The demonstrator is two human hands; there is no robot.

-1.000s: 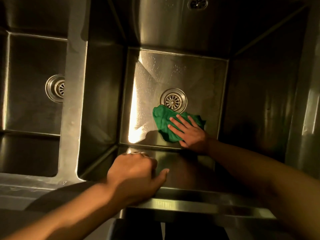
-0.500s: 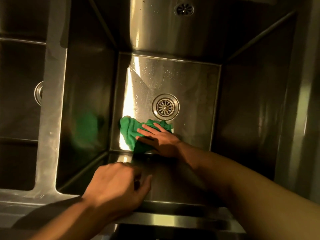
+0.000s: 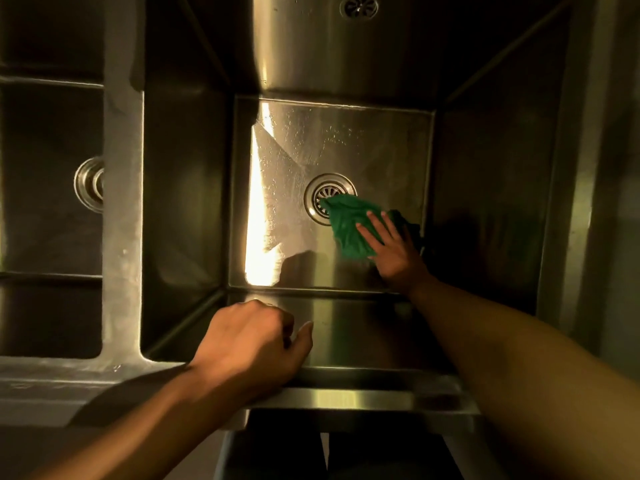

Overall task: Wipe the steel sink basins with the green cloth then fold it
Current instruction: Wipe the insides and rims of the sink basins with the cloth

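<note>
I'm working in the right basin [image 3: 346, 143] of the steel sink. My right hand [image 3: 391, 251] lies flat on the green cloth [image 3: 346, 226], fingers [image 3: 375, 220] straight and spread apart. They press down on it and do not grip, which puts more of the cloth against the steel. The cloth is bunched on the basin floor, toward the right wall and nearer the front edge than the back. Its far corner overlaps the drain [image 3: 317, 199].

My left hand [image 3: 249, 344] rests on the sink's front rim [image 3: 363, 398], fingers curled in and thumb out, with nothing visible in it. I judge it is bracing me for the deep reach.

Droplets show on the floor toward the back edge, so this basin looks unfinished. The left basin [image 3: 52, 202] lies beyond the divider [image 3: 123, 220].
</note>
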